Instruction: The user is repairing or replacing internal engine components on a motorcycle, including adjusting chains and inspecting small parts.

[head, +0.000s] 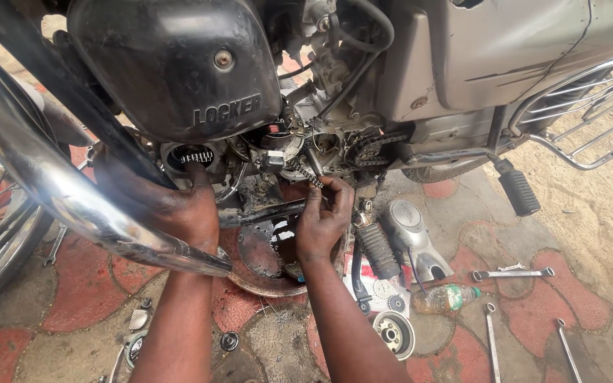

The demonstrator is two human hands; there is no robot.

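Nearest the camera, a short run of chain [312, 177] is pinched in the closed fingertips of the right hand [323, 221], its long axis running up and left toward the open engine case [299, 145]. Farther left, the gear [194, 155] is touched by the left hand [179, 206], whose grip cannot be told.

- A raised lettered label [226, 111] is seen on the black rounded side box [172, 64], low on its face.
- A clear plastic bottle with a green cap [445, 298] lies on the ground, well below and right of that box.
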